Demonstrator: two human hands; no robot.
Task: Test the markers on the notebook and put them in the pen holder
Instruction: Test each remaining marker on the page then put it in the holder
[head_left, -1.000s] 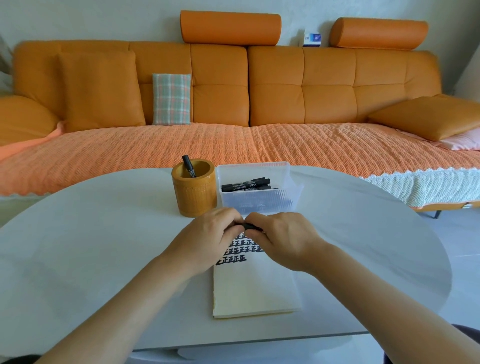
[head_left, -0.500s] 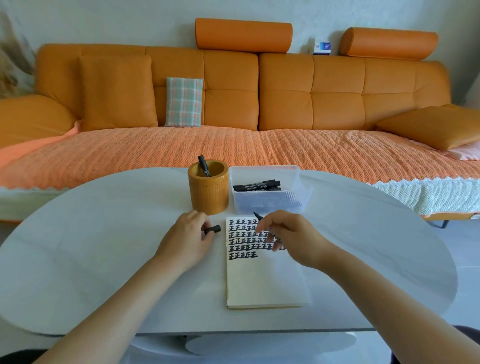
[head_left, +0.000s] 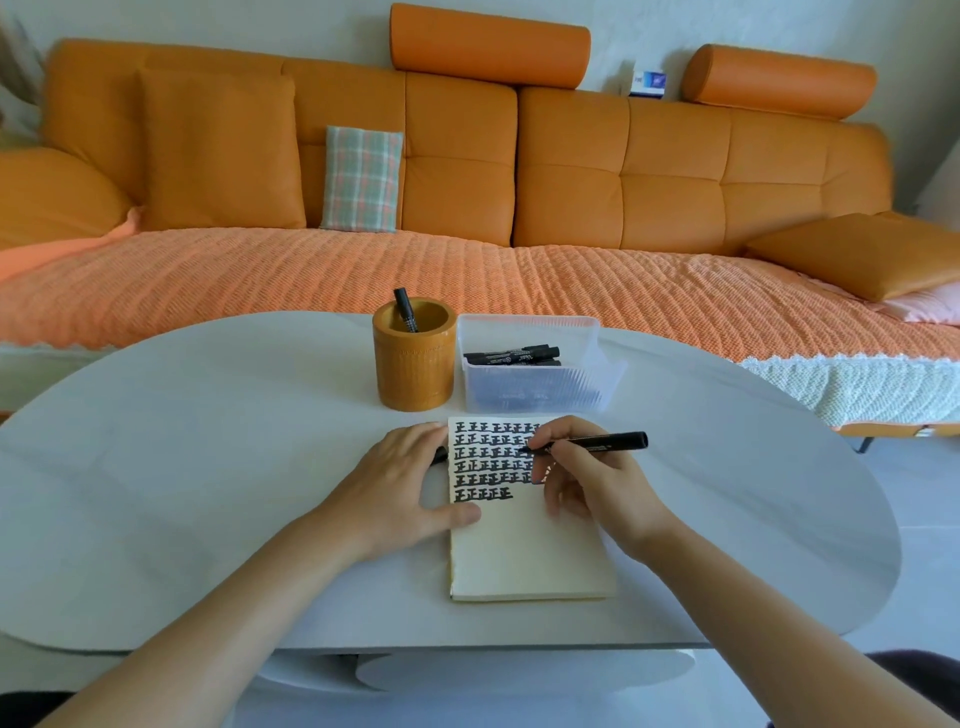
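Right hand (head_left: 597, 483) has its fingers clamped on a black marker (head_left: 597, 442), tip down on the notebook (head_left: 524, 551) over the inked rows. Left hand (head_left: 395, 483) lies palm-down at the notebook's left edge, thumb on the page. A black cap (head_left: 440, 455) pokes out under its fingers, can't tell if it's gripped. On the counter (head_left: 182, 467) just beyond: an orange pen holder (head_left: 413, 371) with one upright marker (head_left: 405, 309), and right of it a clear bin (head_left: 587, 384) with spare markers (head_left: 511, 356).
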